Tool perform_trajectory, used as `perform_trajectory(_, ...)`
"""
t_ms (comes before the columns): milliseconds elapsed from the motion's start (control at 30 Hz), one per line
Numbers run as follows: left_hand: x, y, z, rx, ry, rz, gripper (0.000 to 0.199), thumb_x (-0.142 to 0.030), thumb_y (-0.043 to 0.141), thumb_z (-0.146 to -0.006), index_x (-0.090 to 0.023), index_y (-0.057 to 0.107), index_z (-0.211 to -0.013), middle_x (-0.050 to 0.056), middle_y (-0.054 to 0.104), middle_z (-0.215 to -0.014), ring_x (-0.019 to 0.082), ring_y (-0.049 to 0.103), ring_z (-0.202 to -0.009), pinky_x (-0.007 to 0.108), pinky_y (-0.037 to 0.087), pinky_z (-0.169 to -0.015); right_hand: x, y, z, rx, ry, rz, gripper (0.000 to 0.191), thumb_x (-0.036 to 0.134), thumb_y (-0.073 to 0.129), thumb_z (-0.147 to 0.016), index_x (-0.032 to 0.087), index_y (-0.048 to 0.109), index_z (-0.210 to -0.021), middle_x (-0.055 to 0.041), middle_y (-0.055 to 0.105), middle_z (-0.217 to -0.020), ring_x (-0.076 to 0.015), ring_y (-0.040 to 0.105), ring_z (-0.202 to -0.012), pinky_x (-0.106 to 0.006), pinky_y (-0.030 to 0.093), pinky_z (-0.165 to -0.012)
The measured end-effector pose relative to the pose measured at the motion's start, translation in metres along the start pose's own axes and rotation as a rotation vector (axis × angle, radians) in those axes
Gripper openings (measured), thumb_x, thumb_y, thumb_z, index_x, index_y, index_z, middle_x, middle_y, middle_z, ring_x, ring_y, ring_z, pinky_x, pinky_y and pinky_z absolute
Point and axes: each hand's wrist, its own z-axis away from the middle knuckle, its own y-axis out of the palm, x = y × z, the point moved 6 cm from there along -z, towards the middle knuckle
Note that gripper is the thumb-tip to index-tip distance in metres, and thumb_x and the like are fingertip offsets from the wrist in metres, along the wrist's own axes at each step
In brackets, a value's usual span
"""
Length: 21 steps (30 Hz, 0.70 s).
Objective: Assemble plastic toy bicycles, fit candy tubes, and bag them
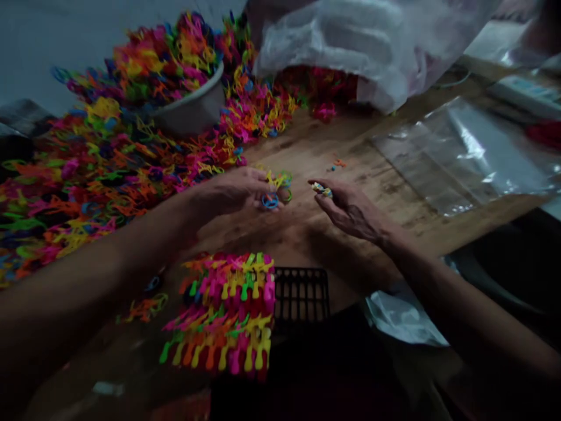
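Observation:
Several small plastic pieces [277,184], yellow, green and blue, are held in my left hand [245,190], whose fingers curl round them above the wooden table. To the right, my right hand [350,210] grips a small bundle of pale yellow and blue pieces [322,189] between thumb and fingers. The hands are apart. Below them a black slotted rack [302,292] has rows of colourful plastic pieces [228,313] filling its left part, while its right-hand slots show bare.
A large heap of colourful pieces [109,169] covers the left, around a heaped pale tub [197,108]. Clear plastic bags [464,152] lie on the wooden table [284,228] at right. A white translucent bag [342,41] stands behind. Small orange pieces [339,163] lie beyond my right hand.

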Motion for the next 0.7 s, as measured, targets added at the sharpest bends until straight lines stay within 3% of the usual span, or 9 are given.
perform_trajectory(67,-0.001,0.002,0.004,-0.055,0.002,0.098,0.012,-0.004,0.051,-0.084,-0.004,0.062,-0.089,0.005,0.068,-0.080,0.017,0.065,-0.081,0.031,0.049,-0.079,-0.002,0.001,0.015,0.035,0.049,-0.074,0.021,0.021,0.043,-0.088,0.014,0.061,-0.094,-0.0009,0.053,-0.075,-0.0106,0.047,-0.064,-0.022,0.037,-0.059)
perform_trajectory(233,-0.004,0.017,0.011,-0.140,-0.053,0.132,0.017,-0.012,0.059,-0.082,0.000,0.060,-0.094,0.005,0.067,-0.074,0.017,0.065,-0.078,0.035,0.051,-0.077,0.004,0.002,0.024,-0.086,0.146,-0.329,0.030,0.025,0.053,-0.086,0.014,0.052,-0.114,-0.0009,0.062,-0.079,-0.0107,0.055,-0.068,-0.024,0.042,-0.064)
perform_trajectory(367,-0.004,0.022,0.016,-0.183,-0.036,0.149,0.009,-0.012,0.058,-0.081,-0.005,0.061,-0.084,0.008,0.067,-0.075,0.019,0.065,-0.072,0.036,0.053,-0.072,0.007,0.006,0.018,-0.164,0.220,-0.376,0.022,0.033,0.060,-0.082,0.015,0.064,-0.094,-0.0017,0.064,-0.077,-0.0125,0.058,-0.070,-0.024,0.044,-0.063)
perform_trajectory(567,0.003,0.025,0.026,-0.112,-0.049,0.333,0.011,-0.020,0.064,-0.078,-0.012,0.060,-0.085,0.004,0.061,-0.071,0.012,0.059,-0.059,0.023,0.046,-0.052,0.011,0.017,0.013,-0.259,0.188,-0.496,0.022,0.032,0.057,-0.085,0.020,0.067,-0.101,-0.0031,0.067,-0.096,-0.0158,0.061,-0.085,-0.026,0.046,-0.073)
perform_trajectory(700,0.002,0.029,0.032,-0.099,-0.024,0.424,0.012,-0.019,0.062,-0.079,-0.012,0.061,-0.089,0.003,0.061,-0.078,0.011,0.059,-0.063,0.023,0.047,-0.057,0.010,0.024,0.012,-0.264,0.243,-0.646,0.028,0.040,0.057,-0.085,0.018,0.065,-0.101,-0.0014,0.063,-0.074,-0.0093,0.049,-0.055,-0.020,0.036,-0.047)
